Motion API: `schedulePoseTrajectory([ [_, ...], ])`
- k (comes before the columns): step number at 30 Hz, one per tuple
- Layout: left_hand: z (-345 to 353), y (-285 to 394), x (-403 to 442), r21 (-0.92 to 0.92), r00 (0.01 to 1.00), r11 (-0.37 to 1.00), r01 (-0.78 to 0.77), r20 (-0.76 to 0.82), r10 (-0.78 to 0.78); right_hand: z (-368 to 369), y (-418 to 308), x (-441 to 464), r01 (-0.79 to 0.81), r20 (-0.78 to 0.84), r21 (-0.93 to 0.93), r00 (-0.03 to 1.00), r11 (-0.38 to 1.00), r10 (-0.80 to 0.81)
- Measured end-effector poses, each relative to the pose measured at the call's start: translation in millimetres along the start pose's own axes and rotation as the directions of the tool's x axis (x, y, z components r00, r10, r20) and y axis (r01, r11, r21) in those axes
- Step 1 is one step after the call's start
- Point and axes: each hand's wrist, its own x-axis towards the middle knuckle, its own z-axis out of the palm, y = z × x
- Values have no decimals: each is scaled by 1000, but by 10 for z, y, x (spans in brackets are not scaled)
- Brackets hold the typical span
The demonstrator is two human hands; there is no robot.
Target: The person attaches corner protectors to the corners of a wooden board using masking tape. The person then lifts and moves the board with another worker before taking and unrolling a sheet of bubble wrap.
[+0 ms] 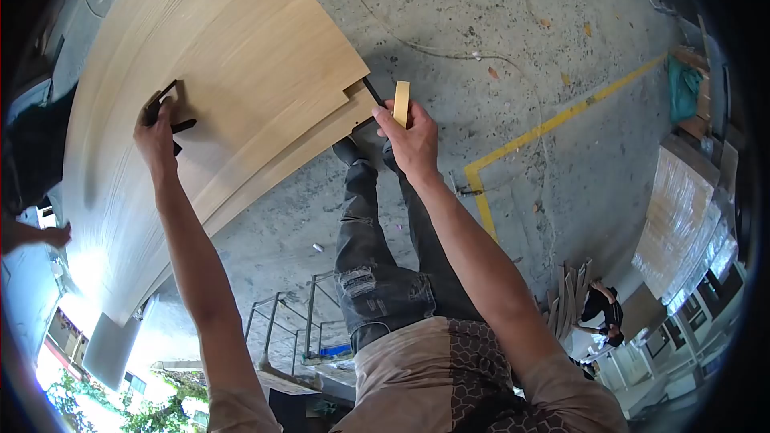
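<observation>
Closest of all is the worker's grey-brown shirt with a dark hexagon-patterned panel (477,357). Past it, the right hand (413,138) grips a narrow pale-yellow roll of tape (403,100), seen edge-on, its fingers closed around the lower part. That roll sits upright beside the notched corner of a stack of light wood-grain boards (249,56); whether the thumb touches the black edge there, I can't tell. The left hand (156,132) has its fingers bent about a black angular object (164,96), above the top board's face; I can't make out exactly what it is.

Below the stack are worn dark jeans (373,273), the legs standing on a stained grey concrete floor (417,0). A grey tubular metal frame (277,329) stands near them. Across the stack, at the far left, I see another person's hand (54,236). A painted yellow line (553,123) bends across the concrete. Farther off are plastic-wrapped flat panels (678,220) and a dark-clothed person (603,310) bending over.
</observation>
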Motion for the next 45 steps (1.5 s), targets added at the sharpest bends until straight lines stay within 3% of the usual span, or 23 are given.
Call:
schedulePoseTrajectory([
  [5, -60, 28, 271, 187, 999, 982, -38, 33, 32, 34, 57, 88, -24, 52, 113, 998, 993, 18],
  [9, -83, 373, 238, 256, 991, 964, 77, 88, -102, -8, 118, 155, -35, 120, 131, 993, 991, 19],
  [10, -99, 294, 280, 273, 991, 961, 41, 108, -72, -3, 129, 146, -53, 118, 161, 992, 986, 34],
  [13, -109, -96, 399, 103, 984, 995, -2, 180, -17, -6, 226, 163, -101, 139, 234, 988, 967, 69],
  [15, -61, 118, 249, 183, 993, 983, 24, 105, -44, 24, 195, 183, -95, 128, 180, 989, 979, 73],
  [18, -142, -48, 185, 143, 1000, 990, 16, 5, -17, 1, 260, 210, -97, 137, 203, 988, 974, 70],
  [20, -180, -62, 46, 51, 996, 996, 75, -50, -72, -116, 353, 183, 6, 45, 222, 999, 975, -17],
  [22, -250, -127, -99, 35, 991, 994, 105, -92, -102, -334, 562, 188, -20, -31, 170, 999, 985, 25],
  [23, -241, -171, -181, 51, 988, 993, 105, -116, -99, -310, 493, 148, -20, -223, 269, 971, 963, 83],
  [24, -257, 27, -345, 54, 978, 991, 124, -177, -113, -367, 453, 84, -21, -265, 265, 960, 964, 94],
  [25, -292, 109, -447, 75, 971, 996, 57, -238, -38, -461, 423, 30, -23, -314, 254, 944, 967, 105],
  [28, -128, 332, -954, 106, 933, 982, -158, -308, 184, -773, 178, -281, -23, -266, -211, 963, 977, -35],
  [29, -19, 526, -1200, 94, 913, 961, -261, -298, 278, -911, 148, -397, -21, -186, -130, 982, 991, -4],
  [30, 74, 739, -1447, -6, 949, 966, -257, -193, 251, -965, -21, -519, 148, -13, -325, 987, 934, -161],
  [31, 173, 894, -1695, -109, 964, 960, -257, -94, 247, -983, -93, -662, 140, -14, -346, 988, 928, -154],
  [32, 249, 924, -1914, -180, 975, 965, -188, 84, 206, -938, -329, -767, 333, 144, -476, 943, 814, -301],
  [34, 455, 1073, -2311, -437, 902, 895, -87, 348, 257, -852, -711, -933, 308, 293, -495, 939, 813, -177],
  [36, 556, 1262, -2531, -464, 805, 881, 86, 554, 213, -831, -835, -964, 461, 401, -514, 875, 723, -273],
  [38, 625, 1355, -2636, -528, 778, 824, 204, 598, 191, -806, -888, -953, 577, 484, -507, 805, 641, -342],
  [41, 645, 1361, -2644, -590, 721, 687, 425, 679, 136, -750, -896, -947, 811, 607, -380, 582, 445, -541],
  [45, 688, 1366, -2562, -548, 571, 514, 661, 811, 130, -700, -985, -987, 844, 632, -259, 516, 469, -579],
])
